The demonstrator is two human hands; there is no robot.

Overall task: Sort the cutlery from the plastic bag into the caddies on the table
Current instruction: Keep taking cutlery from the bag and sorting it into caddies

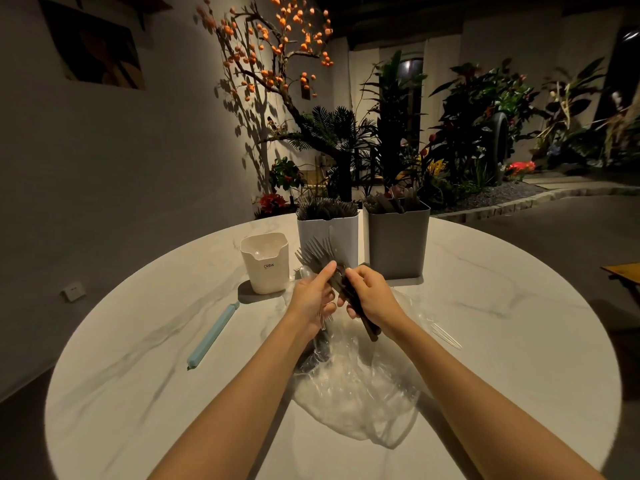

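Black forks [313, 252] bunched in both fists — left hand [313, 294] and right hand [369, 294] curl round them over the plastic bag [356, 386]; three caddies [398, 244] behind, one clear fork [446, 336] loose.

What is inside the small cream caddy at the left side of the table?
Inside the small cream caddy only a few clear plastic pieces show near the rim, probably clear cutlery; their type is unclear. Its front wall hides the lower part, so the amount cannot be seen.
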